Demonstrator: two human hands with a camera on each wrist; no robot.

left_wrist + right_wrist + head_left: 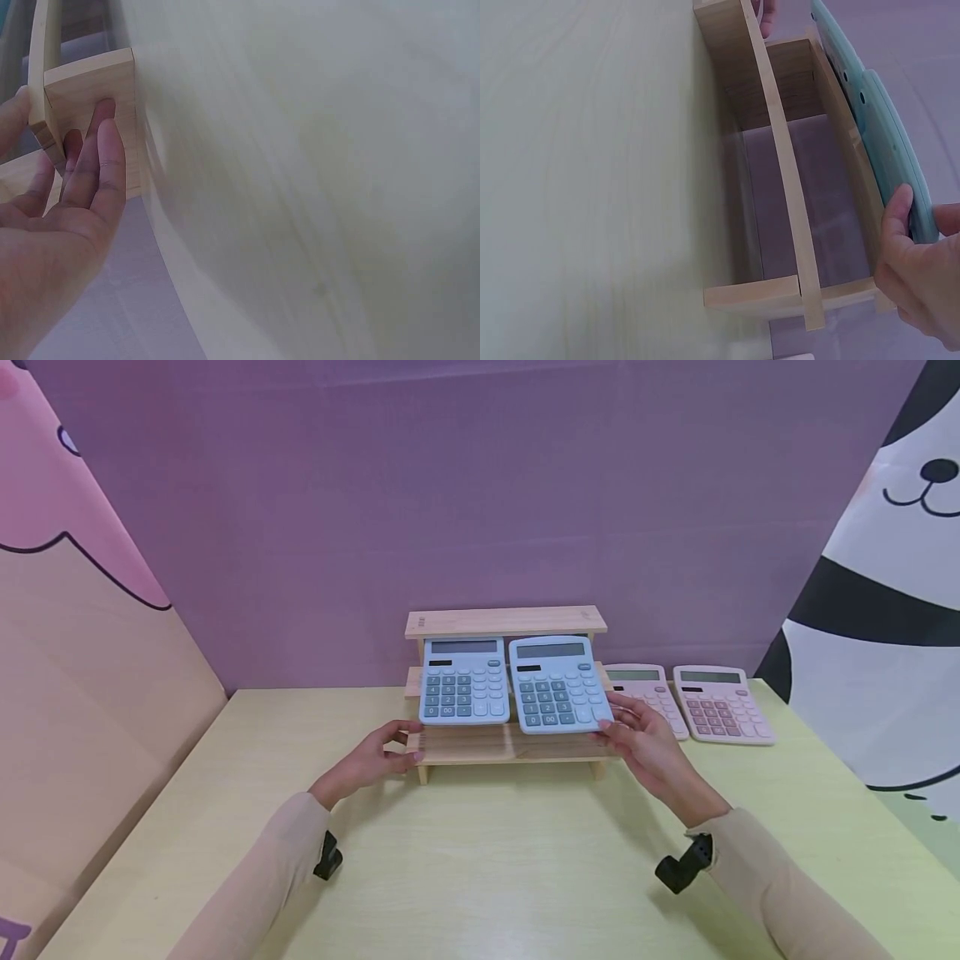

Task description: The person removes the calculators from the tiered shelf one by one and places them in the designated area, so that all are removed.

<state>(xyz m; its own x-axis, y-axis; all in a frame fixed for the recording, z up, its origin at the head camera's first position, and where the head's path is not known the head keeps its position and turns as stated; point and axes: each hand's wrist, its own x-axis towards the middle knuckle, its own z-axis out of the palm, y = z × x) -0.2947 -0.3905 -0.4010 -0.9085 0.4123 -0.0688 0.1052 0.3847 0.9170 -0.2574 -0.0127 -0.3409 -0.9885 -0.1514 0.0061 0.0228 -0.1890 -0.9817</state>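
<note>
At wooden rack (pixel 506 622): right hand (pixel 658 758) pinches rightmost blue calculator (pixel 559 685); left hand (pixel 369 758) grips bottom shelf (pixel 495 745).

The left forearm (pixel 251 877) and right forearm (pixel 787 885) are pointing forward and slanting inward, pale sleeves (pixel 296 827) covering both. The left hand (pixel 371 756) is gripping with its digits parted above and below, while the right hand (pixel 654 753) is pinching with bent fingers (pixel 633 711).

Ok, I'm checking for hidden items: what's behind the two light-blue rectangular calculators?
A pale wooden tiered rack shows beside and between the light-blue rectangular calculators, with a purple backdrop farther back. In the head view, anything directly behind them is covered.
</note>
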